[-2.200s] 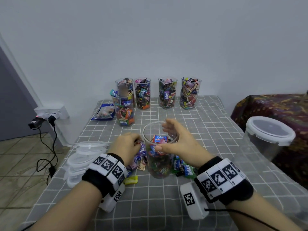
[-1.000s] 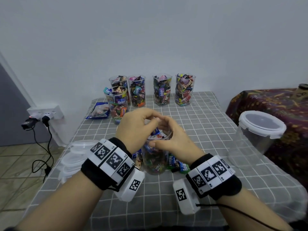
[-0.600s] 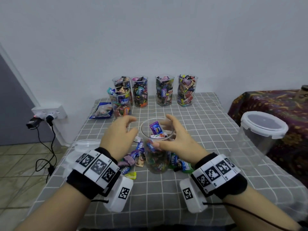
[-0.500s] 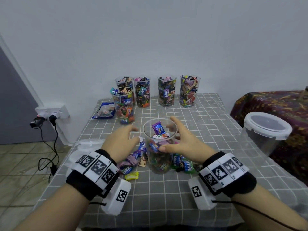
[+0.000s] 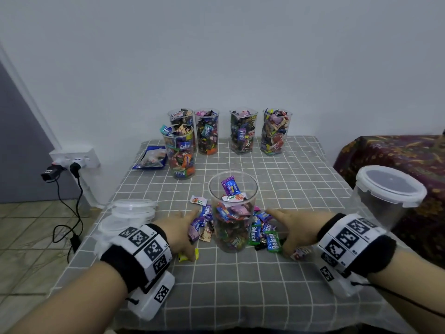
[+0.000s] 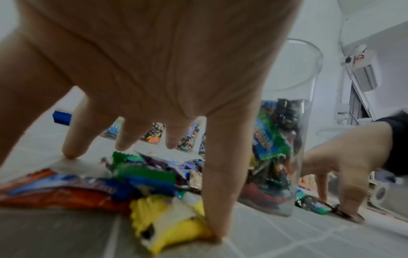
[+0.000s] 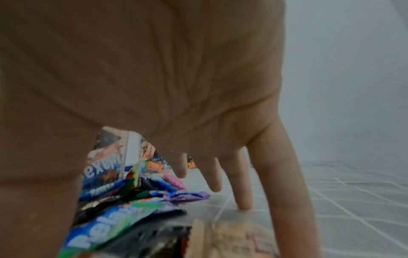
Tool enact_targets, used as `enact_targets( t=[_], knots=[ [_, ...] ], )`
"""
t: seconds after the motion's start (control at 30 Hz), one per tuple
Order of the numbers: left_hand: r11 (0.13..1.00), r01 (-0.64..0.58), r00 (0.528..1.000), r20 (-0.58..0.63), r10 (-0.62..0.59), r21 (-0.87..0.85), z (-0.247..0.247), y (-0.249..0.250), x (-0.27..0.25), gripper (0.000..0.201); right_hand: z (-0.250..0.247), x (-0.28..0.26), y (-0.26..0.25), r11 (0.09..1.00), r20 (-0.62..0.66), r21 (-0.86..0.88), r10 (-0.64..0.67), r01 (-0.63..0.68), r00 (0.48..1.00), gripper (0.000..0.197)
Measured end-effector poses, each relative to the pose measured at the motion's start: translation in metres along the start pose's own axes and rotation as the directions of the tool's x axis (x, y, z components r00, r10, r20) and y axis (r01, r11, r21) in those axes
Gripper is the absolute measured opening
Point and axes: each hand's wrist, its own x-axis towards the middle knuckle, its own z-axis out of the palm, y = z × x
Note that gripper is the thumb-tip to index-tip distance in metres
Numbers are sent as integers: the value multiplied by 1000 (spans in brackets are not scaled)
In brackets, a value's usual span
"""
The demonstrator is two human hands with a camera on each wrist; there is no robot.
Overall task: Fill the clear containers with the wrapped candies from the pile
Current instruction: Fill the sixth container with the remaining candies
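A clear round container [image 5: 232, 210], more than half full of wrapped candies, stands mid-table on the grey checked cloth [image 5: 240, 285]. Loose candies [image 5: 204, 225] lie around its base on both sides. My left hand [image 5: 185, 233] is down on the candies left of the container, fingers spread; in the left wrist view its thumb [image 6: 220, 200] presses a yellow candy [image 6: 172, 230]. My right hand [image 5: 286, 229] lies spread over the green and blue candies [image 5: 267, 235] on the right, and its straight fingers [image 7: 243, 183] touch the cloth. Neither hand grips anything.
Several full candy containers [image 5: 243, 131] stand along the back wall, one [image 5: 179, 153] further forward. A blue bag [image 5: 151, 160] lies back left. Stacked clear lids [image 5: 131, 210] sit at the left edge. A large lidded tub [image 5: 387, 191] stands at the right edge.
The left hand dropped candy into the container and drew back. The right hand let go of the container. Both hands have come down onto the loose candies on either side.
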Motion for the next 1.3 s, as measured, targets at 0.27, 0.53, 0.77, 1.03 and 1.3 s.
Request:
enact_targets(
  t=[0.27, 0.53, 0.77, 1.03, 1.3],
  knots=[
    [986, -82, 996, -19, 85, 146, -3, 12, 7, 85, 9, 16, -10, 990, -91, 37, -133, 137, 987, 100],
    [950, -99, 991, -54, 121, 296, -5, 15, 7, 61, 12, 21, -22, 989, -182, -48, -144, 137, 973, 70],
    [971, -79, 978, -171, 120, 225, -2, 15, 9, 53, 11, 20, -25, 987, -215, -50, -157, 150, 964, 56],
    [989, -34, 955, -288, 75, 147, -3, 16, 8, 30, 11, 21, -24, 988, -250, -4, -153, 157, 956, 45],
    [998, -68, 912, -405, 68, 15, -9, 6, 0, 27, 4, 17, -9, 989, -362, 85, -83, 121, 928, 32]
  ],
)
